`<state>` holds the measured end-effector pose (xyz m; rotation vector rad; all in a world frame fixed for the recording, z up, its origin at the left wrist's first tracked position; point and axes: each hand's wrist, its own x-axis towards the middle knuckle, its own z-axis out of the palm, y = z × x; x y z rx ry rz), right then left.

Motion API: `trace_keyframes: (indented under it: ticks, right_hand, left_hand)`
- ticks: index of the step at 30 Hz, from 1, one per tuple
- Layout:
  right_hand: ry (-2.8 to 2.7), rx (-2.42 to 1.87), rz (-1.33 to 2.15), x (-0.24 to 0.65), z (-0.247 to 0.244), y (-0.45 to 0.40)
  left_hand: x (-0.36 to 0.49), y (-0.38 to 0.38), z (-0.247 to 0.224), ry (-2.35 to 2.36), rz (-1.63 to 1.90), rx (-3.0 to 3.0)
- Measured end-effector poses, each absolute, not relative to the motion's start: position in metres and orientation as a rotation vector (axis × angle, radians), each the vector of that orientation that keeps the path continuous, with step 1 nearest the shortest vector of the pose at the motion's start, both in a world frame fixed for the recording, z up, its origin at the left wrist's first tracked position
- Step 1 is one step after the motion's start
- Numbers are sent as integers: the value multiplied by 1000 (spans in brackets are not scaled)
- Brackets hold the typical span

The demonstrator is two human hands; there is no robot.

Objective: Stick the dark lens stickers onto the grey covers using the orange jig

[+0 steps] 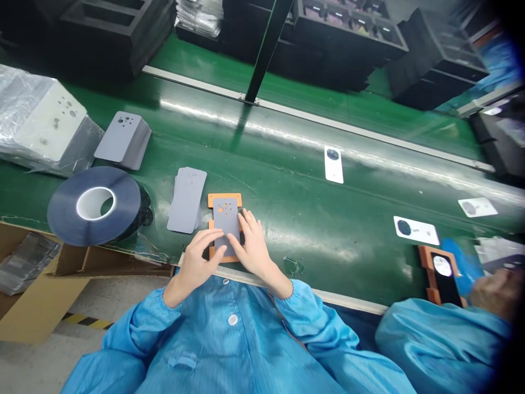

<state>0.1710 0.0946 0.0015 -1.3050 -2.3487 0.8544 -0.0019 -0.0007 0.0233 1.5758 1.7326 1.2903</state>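
A grey phone-sized panel [225, 221] with several holes at its top end lies in an orange jig [224, 200] at the table's front edge. My left hand [200, 260] rests at the panel's lower left, fingers apart and slightly bent over it. On the other side, my right hand [253, 246] has its fingers spread along the panel's right edge, with the thumb on its lower part. Neither hand is closed round anything. Left of the jig lies a loose stack of grey panels [186, 200].
A big roll of dark film [61, 210] sits at the left front, near a neat stack of grey panels [118, 139] and a plastic-wrapped stack [49, 123]. White cards [334, 174] lie rightward. A co-worker's hand [494, 290] is beside another orange jig [430, 262]. Black trays [344, 65] stand behind a rail.
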Motion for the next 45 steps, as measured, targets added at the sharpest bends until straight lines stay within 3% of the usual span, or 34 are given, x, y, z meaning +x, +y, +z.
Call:
trace_keyframes:
  ticks: [7,13,21,29,34,38,45]
  right_hand:
    - [-2235,-830,1240,164,47,88]
    - [-2146,-1069,1246,157,43,90]
    - [-1766,-1009,1834,146,27,141]
    - [-1669,-1537,1198,111,13,329]
    - [-1697,-1665,1070,106,14,372]
    - [-1768,-1732,988,109,17,372]
    - [-1916,-1718,815,114,49,349]
  left_hand:
    - [-14,15,31,1658,1350,924]
    - [-26,18,27,1617,1413,701]
    - [-46,22,38,1613,1500,655]
    - [-92,-33,63,2265,1557,822]
    - [-109,-73,66,2835,1090,949]
    - [-112,-85,53,2641,906,917]
    - [-90,-64,52,2349,1142,1180]
